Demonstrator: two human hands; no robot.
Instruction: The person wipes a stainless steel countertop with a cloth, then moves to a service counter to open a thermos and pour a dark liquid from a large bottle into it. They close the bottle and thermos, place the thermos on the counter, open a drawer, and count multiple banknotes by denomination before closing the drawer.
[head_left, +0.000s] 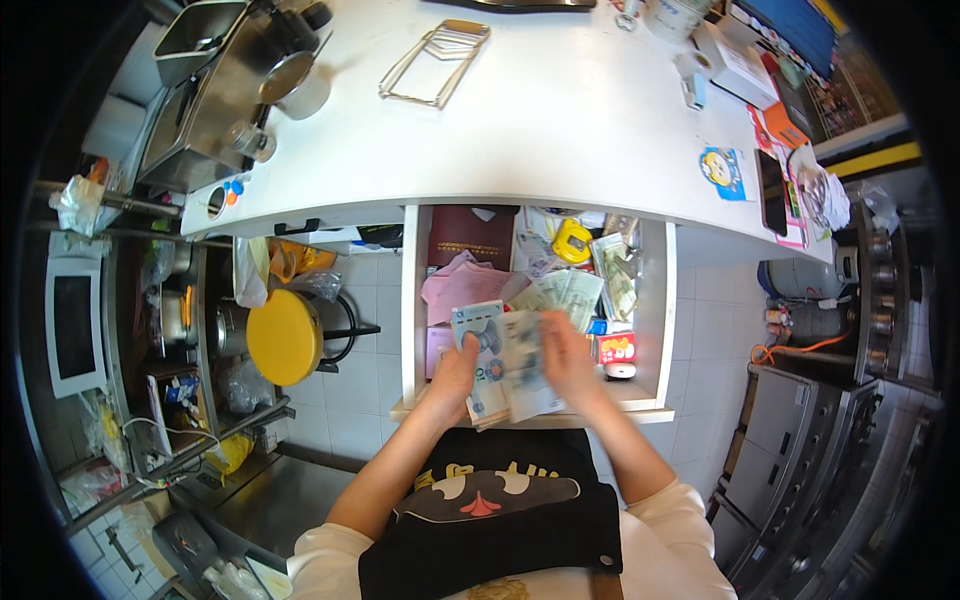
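Observation:
My left hand (456, 379) grips a small stack of banknotes (486, 360), its thumb flat on the top note. At the stack's right side my right hand (564, 356) pinches a blurred banknote (526, 360) by its edge. Both hands are over the front part of a pulled-out white drawer (666, 300). Inside it are loose green banknotes (574, 294), pink paper slips (469, 283), a dark red booklet (472, 232) and a yellow tape measure (572, 241). A red box (616, 348) lies right of my right hand.
Above the drawer spreads a white tabletop (540, 135) with a folded wire stand (435, 64), a metal pot (296, 86) and a smartphone (771, 191). A yellow round stool (283, 337) stands left of the drawer. Steel kitchen equipment (780, 442) lines the right side.

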